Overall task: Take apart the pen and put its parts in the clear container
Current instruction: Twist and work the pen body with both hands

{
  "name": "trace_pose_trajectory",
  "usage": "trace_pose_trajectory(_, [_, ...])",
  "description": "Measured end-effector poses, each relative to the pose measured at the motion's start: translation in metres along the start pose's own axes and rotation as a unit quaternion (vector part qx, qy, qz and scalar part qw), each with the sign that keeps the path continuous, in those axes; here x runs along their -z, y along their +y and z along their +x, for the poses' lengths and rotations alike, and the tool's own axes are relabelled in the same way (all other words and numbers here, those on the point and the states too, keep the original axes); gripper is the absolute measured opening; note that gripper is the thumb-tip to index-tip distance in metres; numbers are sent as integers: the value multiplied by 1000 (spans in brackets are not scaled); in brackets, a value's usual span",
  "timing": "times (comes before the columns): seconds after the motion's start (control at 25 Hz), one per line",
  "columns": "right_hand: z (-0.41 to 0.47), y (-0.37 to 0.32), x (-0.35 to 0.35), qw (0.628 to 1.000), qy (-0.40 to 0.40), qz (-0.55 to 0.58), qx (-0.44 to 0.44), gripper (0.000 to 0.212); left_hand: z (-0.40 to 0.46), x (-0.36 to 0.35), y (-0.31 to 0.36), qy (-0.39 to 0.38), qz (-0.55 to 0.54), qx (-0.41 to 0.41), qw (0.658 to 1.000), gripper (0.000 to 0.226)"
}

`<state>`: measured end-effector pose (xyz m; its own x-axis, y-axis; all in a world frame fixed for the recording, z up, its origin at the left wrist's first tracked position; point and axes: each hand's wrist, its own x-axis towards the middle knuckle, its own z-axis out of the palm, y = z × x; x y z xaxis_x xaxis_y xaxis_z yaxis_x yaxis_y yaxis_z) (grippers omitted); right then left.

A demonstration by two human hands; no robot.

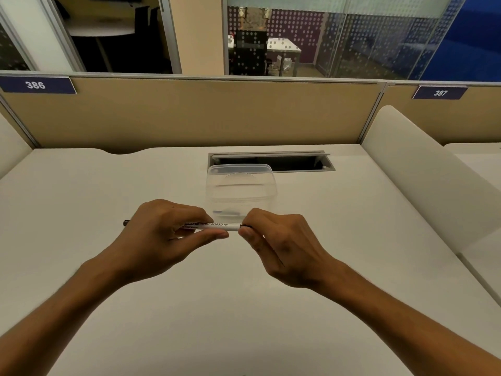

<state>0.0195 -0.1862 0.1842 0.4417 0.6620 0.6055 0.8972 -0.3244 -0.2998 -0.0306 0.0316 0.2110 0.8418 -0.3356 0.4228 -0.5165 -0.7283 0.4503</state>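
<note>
One white desk (81,213). Two hands, both raised just above it. One pen (214,226), white-barrelled, held level between them: the left hand (162,232) is curled round the barrel, thumb beneath; the dark right end is pinched by the right hand (276,245). One clear container (241,189), just beyond the pen. One cable slot (271,161), farther back. Two number plates (36,84), marked 386 and 387.

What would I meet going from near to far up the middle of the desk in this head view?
The two hands, left hand and right hand, gripping the whiteboard pen → clear container → open cable slot → tan partition → glass wall.
</note>
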Motion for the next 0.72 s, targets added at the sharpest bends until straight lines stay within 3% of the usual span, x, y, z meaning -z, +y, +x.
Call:
trace_pose_trajectory(0.28, [-2,0,-3,996,1,59,-62,28,1,-1,1,-8,26,2,1000,41])
trace_pose_trajectory(0.72, [1,11,3,998,8,33,-44,24,1,-4,-1,-33,-16,30,999,38])
